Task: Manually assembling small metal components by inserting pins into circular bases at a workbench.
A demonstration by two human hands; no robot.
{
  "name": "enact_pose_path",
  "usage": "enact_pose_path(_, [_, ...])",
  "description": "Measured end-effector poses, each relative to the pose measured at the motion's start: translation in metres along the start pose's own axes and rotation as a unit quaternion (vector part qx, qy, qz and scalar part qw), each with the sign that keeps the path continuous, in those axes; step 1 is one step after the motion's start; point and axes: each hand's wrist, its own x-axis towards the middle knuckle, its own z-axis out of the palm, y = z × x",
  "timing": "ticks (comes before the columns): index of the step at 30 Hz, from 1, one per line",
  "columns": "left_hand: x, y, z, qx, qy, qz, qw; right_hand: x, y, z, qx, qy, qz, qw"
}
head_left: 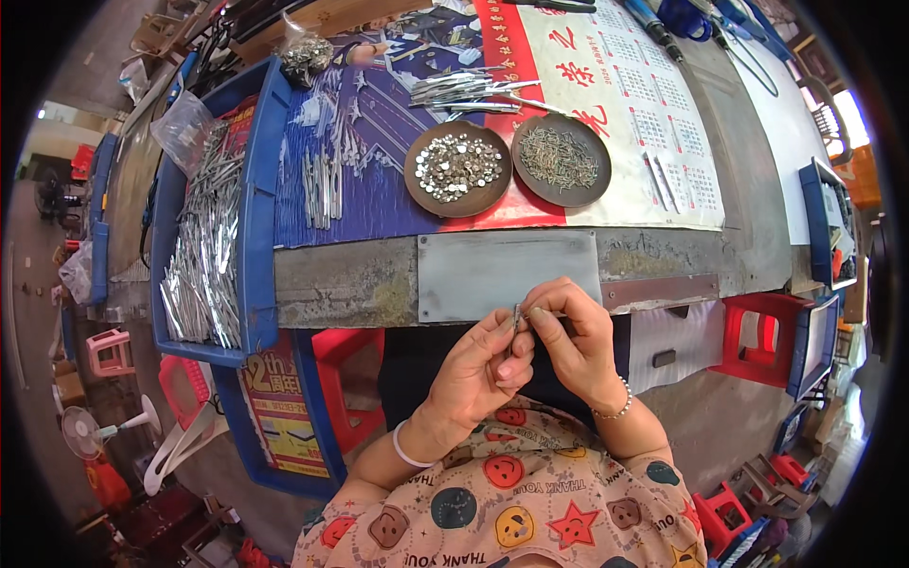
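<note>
Just in front of the bench edge, my left hand (473, 371) pinches a slim metal piece (517, 316), held roughly upright. My right hand (576, 343) has its thumb and fingers closed at the same piece; whether a smaller part sits between them I cannot make out. Beyond the hands, one round brown dish (410, 180) holds small shiny silver discs (458, 167). A second dish (607, 176) beside it holds many thin pin-like metal bits (561, 159). Slim silver metal pieces (459, 90) lie piled behind the dishes, with more (323, 189) in a row to their left.
A blue crate (260, 218) full of slim silver pieces (204, 275) stands at the left. A metal plate (507, 275) covers the bench edge. Two slim pieces (661, 182) lie on the calendar sheet (653, 123). Red stools (765, 331) stand below bench level.
</note>
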Motion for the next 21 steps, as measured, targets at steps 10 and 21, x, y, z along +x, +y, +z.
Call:
enact_pose_path(10, [0.0001,-0.0011,0.0028,0.006,0.019,-0.010,1.000,0.0015,-0.0016,0.0039,-0.038,0.020,-0.010,0.999])
enact_pose_path(21, [0.0014,-0.0081,0.0003,0.076,0.016,0.035,0.996,-0.0006,0.0002,0.0054,-0.135,0.050,-0.113,0.983])
